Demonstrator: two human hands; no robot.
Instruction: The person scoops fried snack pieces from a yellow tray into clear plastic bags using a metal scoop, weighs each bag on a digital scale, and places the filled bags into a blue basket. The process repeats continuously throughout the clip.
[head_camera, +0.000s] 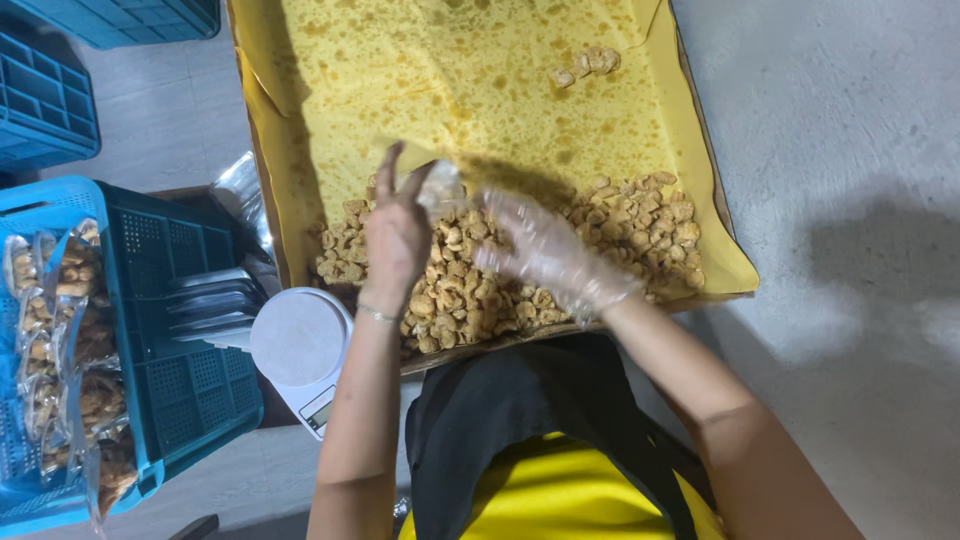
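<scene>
My bare left hand (397, 232) holds the edge of a small clear plastic bag (440, 186) above a heap of golden fried snack pieces (640, 225). My right hand (545, 252), in a thin clear glove, hovers over the heap just right of the bag, fingers curled; it is blurred and I cannot tell whether it holds pieces. The pieces lie on oil-stained yellow paper (470, 90) lining a large tray (726, 215). A few stray pieces (588, 64) sit at the far end.
A white kitchen scale (298, 342) stands left of the tray's near corner. A blue crate (190, 380) beside it holds filled clear bags of the snack (70, 340). More blue crates (45, 100) are at the top left. Grey floor lies to the right.
</scene>
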